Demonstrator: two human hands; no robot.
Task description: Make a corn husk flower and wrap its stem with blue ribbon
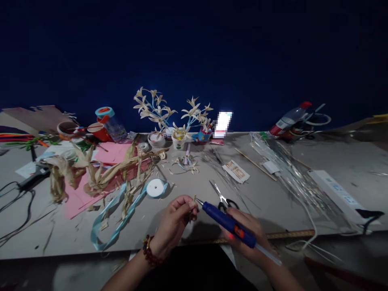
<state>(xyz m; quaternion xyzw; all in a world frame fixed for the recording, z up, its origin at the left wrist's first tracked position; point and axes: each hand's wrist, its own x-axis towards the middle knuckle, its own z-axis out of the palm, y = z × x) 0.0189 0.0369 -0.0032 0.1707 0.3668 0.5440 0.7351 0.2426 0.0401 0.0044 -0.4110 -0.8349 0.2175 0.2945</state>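
The blue hot-glue gun [227, 223] is lying in the right hand [250, 230] above the near edge of the table, its nozzle pointing toward a small pale scrap [195, 198] that the left hand [177, 216] is holding up. The left thumb and forefinger are pressing together on that scrap; the right fingers are wrapping around the gun, though whether they are squeezing its trigger I cannot tell. The nozzle is ending right beside the scrap, and contact is too fine to make out. Gluing seems to be the step in hand, so the next move is probably calling for a steady pinch and a small, well-aimed dab, with the fingertips staying clear of the hot tip. A clear glue stick [268, 254] is jutting from the gun's back end. Just beyond the right hand, black-handled scissors [223, 197] are lying with their blades apart; leftward, a spool of light-blue ribbon [155, 188] is resting near dried corn husks [100, 180]. Farther back, husk-like flowers [194, 110] are standing on blue stems.
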